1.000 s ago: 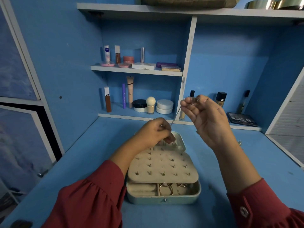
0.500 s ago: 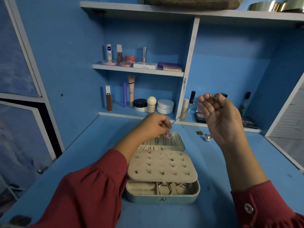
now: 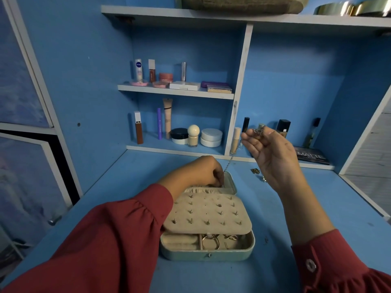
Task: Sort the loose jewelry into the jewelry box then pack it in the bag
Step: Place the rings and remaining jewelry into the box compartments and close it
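Two arms in dark red sleeves reach forward over a blue desk (image 3: 101, 204). Nearest the viewer, a pale green jewelry box (image 3: 208, 251) sits open on the desk. Its front compartment holds several rings (image 3: 210, 241). A beige earring panel (image 3: 208, 214) dotted with small studs lies flat across the middle of the box.

Beyond the panel, the left hand (image 3: 198, 172) rests at the box's far section, fingers curled down in a narrow grip on the lower end of a thin silver chain (image 3: 227, 166). The chain runs up and to the right, toward the right hand (image 3: 273, 153), which is raised above the desk, palm facing the viewer. Its fingertips pinch a small bunched bit of silver jewelry (image 3: 258, 131) at the top; whether this is the chain's other end cannot be told.

A few loose jewelry pieces (image 3: 256, 171) lie on the desk just right of the box, partly hidden behind the right wrist.

Farther back, blue shelving holds cosmetics: tubes, jars and bottles on a lower shelf (image 3: 175, 148), more on an upper shelf (image 3: 175, 90), and a dark palette (image 3: 311, 158) at right.
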{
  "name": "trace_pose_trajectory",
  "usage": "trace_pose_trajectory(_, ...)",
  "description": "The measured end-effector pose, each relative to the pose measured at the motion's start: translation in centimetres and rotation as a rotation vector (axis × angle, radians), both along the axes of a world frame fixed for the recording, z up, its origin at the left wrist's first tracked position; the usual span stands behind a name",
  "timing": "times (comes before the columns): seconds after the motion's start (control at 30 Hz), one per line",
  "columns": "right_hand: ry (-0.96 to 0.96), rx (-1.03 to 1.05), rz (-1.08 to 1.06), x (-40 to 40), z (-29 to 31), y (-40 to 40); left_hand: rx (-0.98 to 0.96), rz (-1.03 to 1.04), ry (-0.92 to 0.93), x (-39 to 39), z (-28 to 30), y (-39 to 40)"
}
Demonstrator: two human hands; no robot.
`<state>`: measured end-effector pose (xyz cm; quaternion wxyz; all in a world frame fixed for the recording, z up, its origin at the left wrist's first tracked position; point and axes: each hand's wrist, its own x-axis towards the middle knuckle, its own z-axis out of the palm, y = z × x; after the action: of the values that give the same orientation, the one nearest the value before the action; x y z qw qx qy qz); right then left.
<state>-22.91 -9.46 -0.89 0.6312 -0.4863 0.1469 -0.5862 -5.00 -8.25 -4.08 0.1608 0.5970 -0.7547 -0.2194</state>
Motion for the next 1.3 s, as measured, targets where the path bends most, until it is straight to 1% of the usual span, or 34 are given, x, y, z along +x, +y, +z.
trace_pose_trajectory(0.07, 0.008, 0.006, 0.0, 0.0, 0.0, 0.0, 0.035, -0.016, 0.026, -0.2, 0.2, 0.2)
trace_pose_trajectory(0.17, 0.008, 0.012, 0.002, 0.1, 0.1, 0.1, 0.094, 0.034, 0.103, -0.1, 0.4, 0.0)
trace_pose_trajectory(0.27, 0.01, 0.017, 0.01, 0.2, 0.0, 0.3, 0.151, 0.056, 0.12, -0.3, 0.5, 0.1)
trace_pose_trajectory(0.43, 0.033, 0.015, 0.032, 0.2, 0.1, 0.5, 0.166, -0.003, 0.159, 0.0, 0.9, 0.3)
trace_pose_trajectory(0.47, 0.05, 0.01, 0.038, 0.3, 0.1, 0.6, 0.14, -0.023, 0.214, 0.1, 1.1, 0.3)
trace_pose_trajectory(0.6, 0.109, -0.01, 0.079, 0.5, -0.2, 0.7, -0.037, -0.094, 0.537, 0.1, 2.2, 1.0)
trace_pose_trajectory(0.67, 0.125, -0.016, 0.098, 0.6, -0.3, 0.7, -0.066, -0.087, 0.676, -0.3, 2.6, 1.3)
trace_pose_trajectory(0.7, 0.137, -0.022, 0.099, 0.6, -0.3, 0.6, -0.081, -0.078, 0.709, -0.4, 2.7, 1.4)
trace_pose_trajectory(0.8, 0.22, -0.059, 0.043, 0.4, -0.4, 0.5, -0.143, -0.048, 0.693, -0.5, 2.9, 1.6)
trace_pose_trajectory(0.87, 0.317, -0.091, -0.034, 0.2, -0.8, 0.2, -0.16, -0.007, 0.651, -0.4, 2.8, 1.6)
trace_pose_trajectory(0.93, 0.408, -0.092, -0.078, 0.0, -1.3, -0.2, -0.141, 0.03, 0.609, -0.1, 2.5, 1.4)
trace_pose_trajectory(1.03, 0.51, -0.075, -0.07, 0.1, -2.3, -0.8, -0.085, 0.063, 0.576, 0.2, 1.8, 1.1)
trace_pose_trajectory(1.13, 0.533, -0.072, -0.067, 0.5, -2.7, -0.9, -0.083, 0.066, 0.6, -0.2, 1.5, 1.1)
trace_pose_trajectory(1.3, 0.531, -0.069, -0.08, 0.8, -2.7, -0.7, -0.125, 0.125, 0.586, -0.9, 1.9, 1.2)
